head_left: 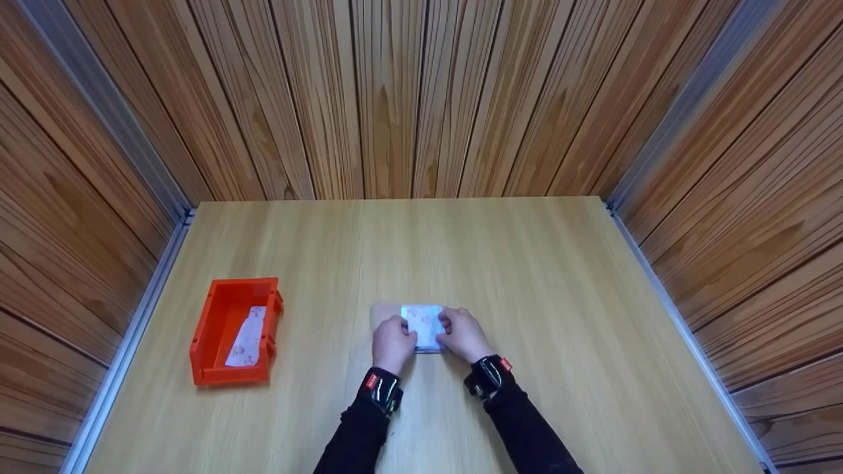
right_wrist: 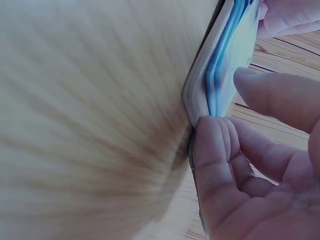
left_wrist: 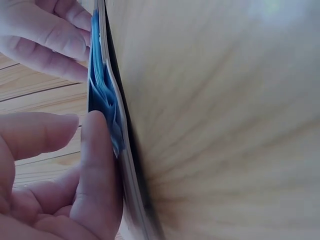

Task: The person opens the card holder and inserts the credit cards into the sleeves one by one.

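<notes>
A flat booklet-like thing (head_left: 423, 326) lies on the table, with a shiny pale-blue printed top to the right and a pinkish-beige flap (head_left: 386, 314) to the left. In the left wrist view, blue thin folds (left_wrist: 104, 90) show along its edge between pinkish layers. My left hand (head_left: 393, 345) holds it at the near edge, left of the blue part, fingertips on the edge and thumb over the top. The right hand (head_left: 465, 334) grips its right side, with curled fingers against the edge layers (right_wrist: 212, 85) and the thumb close over the top face.
An orange open bin (head_left: 217, 376) stands on the left of the table (head_left: 527, 263), with a pale printed piece (head_left: 247, 339) lying inside. Wood-plank walls (head_left: 388, 99) and metal rails (head_left: 125, 388) enclose the table at the back and sides.
</notes>
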A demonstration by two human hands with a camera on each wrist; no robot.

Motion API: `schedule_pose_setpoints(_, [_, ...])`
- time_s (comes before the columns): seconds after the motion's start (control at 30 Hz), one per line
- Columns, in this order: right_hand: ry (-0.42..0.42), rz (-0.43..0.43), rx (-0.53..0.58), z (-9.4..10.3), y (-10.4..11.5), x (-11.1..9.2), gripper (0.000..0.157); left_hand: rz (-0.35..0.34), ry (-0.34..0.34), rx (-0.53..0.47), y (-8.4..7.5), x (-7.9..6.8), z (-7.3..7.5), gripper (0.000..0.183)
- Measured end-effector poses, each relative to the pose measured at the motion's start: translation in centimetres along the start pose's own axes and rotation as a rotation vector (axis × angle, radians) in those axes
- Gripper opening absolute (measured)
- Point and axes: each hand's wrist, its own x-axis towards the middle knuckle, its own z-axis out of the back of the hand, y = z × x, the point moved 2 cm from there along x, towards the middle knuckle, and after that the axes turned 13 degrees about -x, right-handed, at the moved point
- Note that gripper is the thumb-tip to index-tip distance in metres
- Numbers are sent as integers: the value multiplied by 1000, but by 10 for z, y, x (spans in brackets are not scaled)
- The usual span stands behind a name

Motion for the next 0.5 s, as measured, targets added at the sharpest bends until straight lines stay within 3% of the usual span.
schedule_pose_setpoints(0.5, [-27, 12, 29, -1, -2, -2, 36, -135, 5, 96, -5, -4, -7, 16])
